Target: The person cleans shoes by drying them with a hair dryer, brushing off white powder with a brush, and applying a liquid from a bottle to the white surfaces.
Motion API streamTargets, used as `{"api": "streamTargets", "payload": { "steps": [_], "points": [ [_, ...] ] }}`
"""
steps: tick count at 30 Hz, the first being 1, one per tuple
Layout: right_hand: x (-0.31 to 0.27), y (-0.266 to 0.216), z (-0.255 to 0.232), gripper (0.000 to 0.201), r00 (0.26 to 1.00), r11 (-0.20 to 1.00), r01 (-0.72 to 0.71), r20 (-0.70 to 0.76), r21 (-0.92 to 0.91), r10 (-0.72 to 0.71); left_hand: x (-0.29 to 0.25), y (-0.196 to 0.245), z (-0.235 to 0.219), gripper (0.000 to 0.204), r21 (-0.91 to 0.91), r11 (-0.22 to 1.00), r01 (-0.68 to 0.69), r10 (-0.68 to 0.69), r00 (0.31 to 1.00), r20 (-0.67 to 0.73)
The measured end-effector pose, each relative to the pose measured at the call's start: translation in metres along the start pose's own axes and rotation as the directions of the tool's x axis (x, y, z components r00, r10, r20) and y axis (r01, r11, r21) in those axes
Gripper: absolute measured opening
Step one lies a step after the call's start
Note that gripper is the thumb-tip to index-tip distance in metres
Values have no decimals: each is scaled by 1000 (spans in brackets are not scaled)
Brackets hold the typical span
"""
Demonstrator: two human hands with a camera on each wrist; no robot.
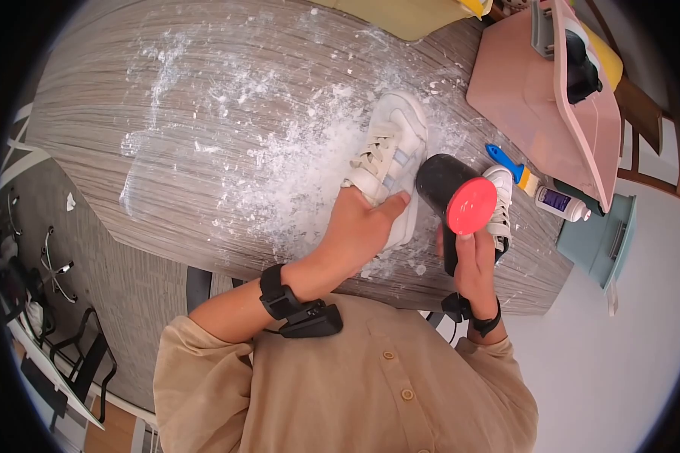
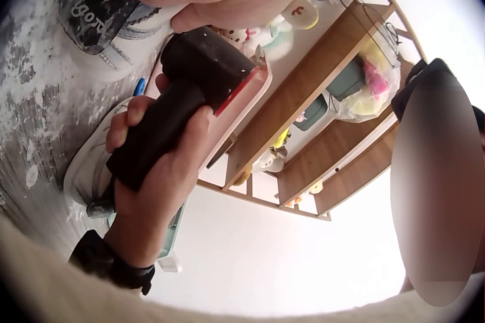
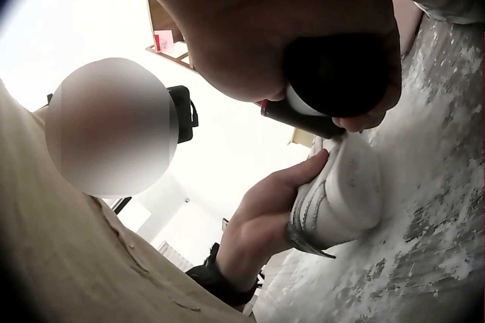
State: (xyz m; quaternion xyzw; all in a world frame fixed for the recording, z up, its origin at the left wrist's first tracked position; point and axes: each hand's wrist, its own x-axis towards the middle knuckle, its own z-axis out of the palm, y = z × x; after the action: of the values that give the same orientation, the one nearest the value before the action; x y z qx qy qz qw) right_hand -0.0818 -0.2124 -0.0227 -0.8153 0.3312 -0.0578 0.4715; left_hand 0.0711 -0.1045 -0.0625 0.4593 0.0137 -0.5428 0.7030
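My left hand (image 1: 363,226) grips a white sneaker (image 1: 400,140) at its heel opening, thumb along the outer side and the other fingers hidden by the shoe. The sneaker has beige laces and a strap, and its toe points away from me over the powdered table. In my right hand (image 1: 472,268) is a black hair dryer (image 1: 440,181) with a red round end (image 1: 472,206). Its head is close beside the sneaker, red end toward me. The left wrist view shows fingers wrapped around the dryer's handle (image 2: 159,134). A second white sneaker (image 1: 500,185) lies just beyond the right hand, partly covered.
White powder (image 1: 295,162) is scattered over the wood-grain table (image 1: 75,121). To the right lie a blue-handled brush (image 1: 506,160) and a white bottle (image 1: 555,201) with a purple label. A pink bin (image 1: 506,83), a teal bin (image 1: 601,234) and a yellow container (image 1: 400,16) stand around the edges.
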Motion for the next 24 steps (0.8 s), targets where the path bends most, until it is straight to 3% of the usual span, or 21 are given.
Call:
{"api": "streamTargets", "payload": {
  "steps": [12, 18, 24],
  "points": [
    [18, -6, -8, 41, 999, 994, -35, 9, 100, 34, -2, 8, -4, 38, 14, 999, 35, -35, 999, 34],
    [0, -10, -6, 36, 989, 944, -136, 95, 300, 112, -5, 16, -16, 47, 54, 990, 132, -139, 981, 137],
    [-16, 6, 11, 36, 997, 943, -63, 53, 326, 49, -5, 16, -16, 48, 52, 989, 142, -147, 980, 135]
  ]
}}
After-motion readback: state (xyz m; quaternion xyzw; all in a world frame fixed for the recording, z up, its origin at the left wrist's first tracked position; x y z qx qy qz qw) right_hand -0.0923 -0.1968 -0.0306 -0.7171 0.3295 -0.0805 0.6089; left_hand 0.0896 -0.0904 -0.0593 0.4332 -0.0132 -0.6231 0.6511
